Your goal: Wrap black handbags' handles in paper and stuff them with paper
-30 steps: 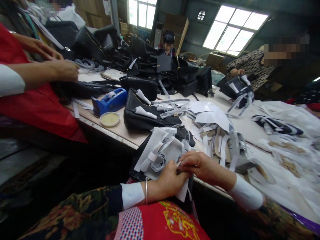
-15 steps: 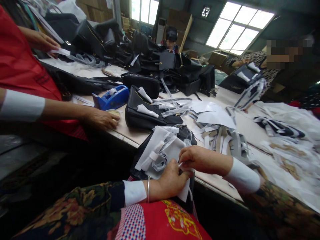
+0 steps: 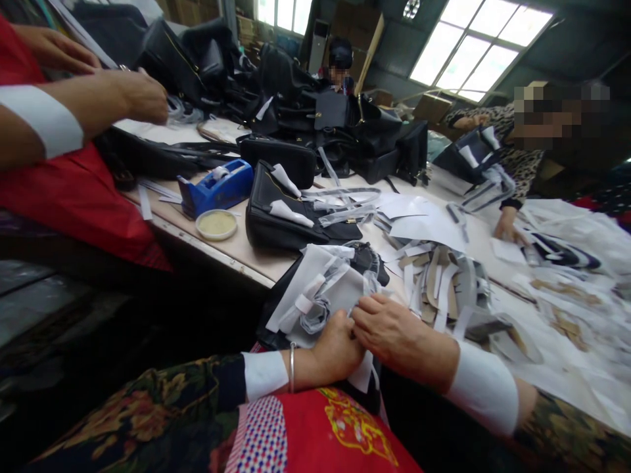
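My left hand [image 3: 338,348] and my right hand [image 3: 389,328] meet at the table's near edge, fingers closed together on the white paper wrapping [image 3: 320,289] of a black handbag [image 3: 367,259] that lies half over the edge onto my lap. My left hand presses the paper from below. My right hand's fingers curl over it from above, touching the left hand. What sits between the fingertips is hidden.
Another black handbag [image 3: 290,220] with paper-wrapped parts lies behind, beside a blue tape dispenser [image 3: 217,187] and a small round dish [image 3: 215,224]. Paper strips [image 3: 444,282] litter the table to the right. A person in red works at left, another sits across. Black bags [image 3: 315,125] are piled at the back.
My right hand has dropped from a pinch above the paper to lie over it against my left hand. The neighbour's hand has left the round dish and risen to the bags.
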Tool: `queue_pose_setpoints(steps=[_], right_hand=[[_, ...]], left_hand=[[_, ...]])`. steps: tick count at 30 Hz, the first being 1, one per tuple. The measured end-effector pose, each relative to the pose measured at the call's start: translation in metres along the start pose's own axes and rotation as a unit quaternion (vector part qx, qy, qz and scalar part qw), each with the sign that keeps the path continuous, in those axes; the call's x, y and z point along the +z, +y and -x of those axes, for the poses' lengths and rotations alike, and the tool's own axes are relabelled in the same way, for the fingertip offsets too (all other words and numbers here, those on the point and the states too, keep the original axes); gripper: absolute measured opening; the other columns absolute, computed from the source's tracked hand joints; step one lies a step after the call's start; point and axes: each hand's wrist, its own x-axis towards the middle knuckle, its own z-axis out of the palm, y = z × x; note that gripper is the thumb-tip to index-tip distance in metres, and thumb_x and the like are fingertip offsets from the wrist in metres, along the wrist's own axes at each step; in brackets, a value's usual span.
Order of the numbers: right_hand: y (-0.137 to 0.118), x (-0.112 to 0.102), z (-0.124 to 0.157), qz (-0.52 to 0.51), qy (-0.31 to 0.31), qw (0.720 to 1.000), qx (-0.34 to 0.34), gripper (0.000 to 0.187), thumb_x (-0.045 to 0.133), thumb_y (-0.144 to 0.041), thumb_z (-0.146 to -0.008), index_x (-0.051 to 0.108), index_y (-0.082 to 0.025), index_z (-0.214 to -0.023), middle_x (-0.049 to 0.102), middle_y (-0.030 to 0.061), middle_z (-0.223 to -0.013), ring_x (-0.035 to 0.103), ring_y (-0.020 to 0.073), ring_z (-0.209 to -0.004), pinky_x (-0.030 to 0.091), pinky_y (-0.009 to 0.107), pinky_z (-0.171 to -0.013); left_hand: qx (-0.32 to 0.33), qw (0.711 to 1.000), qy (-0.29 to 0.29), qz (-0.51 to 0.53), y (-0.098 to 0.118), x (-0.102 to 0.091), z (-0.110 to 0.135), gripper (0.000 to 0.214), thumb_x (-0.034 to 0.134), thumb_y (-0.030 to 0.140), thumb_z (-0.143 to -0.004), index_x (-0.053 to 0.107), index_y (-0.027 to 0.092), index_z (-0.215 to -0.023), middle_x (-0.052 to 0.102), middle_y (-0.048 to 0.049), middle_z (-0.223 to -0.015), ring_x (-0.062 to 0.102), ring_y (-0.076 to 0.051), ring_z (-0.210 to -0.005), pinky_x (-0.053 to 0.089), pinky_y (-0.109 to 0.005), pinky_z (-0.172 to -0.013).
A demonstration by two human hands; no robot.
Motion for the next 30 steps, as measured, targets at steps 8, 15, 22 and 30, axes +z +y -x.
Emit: queue_pose_setpoints(steps=[8, 15, 22, 30], right_hand=[[-0.009, 0.019, 0.052, -0.06, 0.051, 0.995, 0.059, 0.028, 0.052, -0.015, -0.09, 0.063, -0.013, -0.115, 0.065, 0.0112, -0.098, 0.054, 0.024, -0.088, 0.04, 0.04, -0.079], [-0.017, 0.047, 0.07, -0.073, 0.184, 0.975, 0.105, 0.044, 0.046, -0.007, -0.089, 0.056, -0.011, -0.131, 0.063, 0.0159, -0.115, 0.053, 0.0284, -0.108, 0.048, 0.043, -0.087], [-0.031, 0.062, 0.075, -0.25, 0.288, 0.903, 0.195, 0.044, 0.05, -0.011, -0.09, 0.057, -0.018, -0.133, 0.06, 0.0139, -0.117, 0.056, 0.0258, -0.112, 0.051, 0.043, -0.094], [-0.054, 0.072, 0.092, -0.438, 0.336, 0.704, 0.447, 0.024, 0.051, -0.032, -0.096, 0.07, -0.02, -0.104, 0.069, 0.0077, -0.095, 0.064, 0.0209, -0.089, 0.053, 0.033, -0.08]], left_hand=[[0.029, 0.995, -0.039, -0.089, 0.007, -0.012, 0.007, 0.037, 0.051, 0.034, -0.088, 0.051, 0.019, -0.054, 0.055, -0.0013, -0.058, 0.05, -0.018, -0.068, 0.043, -0.036, -0.081], [0.038, 0.99, -0.099, -0.096, 0.014, -0.023, 0.009, 0.02, 0.057, 0.027, -0.082, 0.058, 0.017, -0.065, 0.058, -0.0002, -0.067, 0.052, -0.017, -0.075, 0.044, -0.033, -0.083], [0.006, 0.992, -0.084, -0.096, 0.018, -0.021, 0.011, 0.036, 0.05, 0.042, -0.093, 0.068, 0.015, -0.076, 0.061, -0.0053, -0.081, 0.055, -0.02, -0.081, 0.044, -0.032, -0.077], [-0.02, 0.99, -0.091, -0.104, 0.026, -0.02, 0.009, 0.03, 0.05, 0.034, -0.092, 0.068, 0.015, -0.078, 0.063, -0.007, -0.086, 0.056, -0.022, -0.089, 0.044, -0.034, -0.083]])
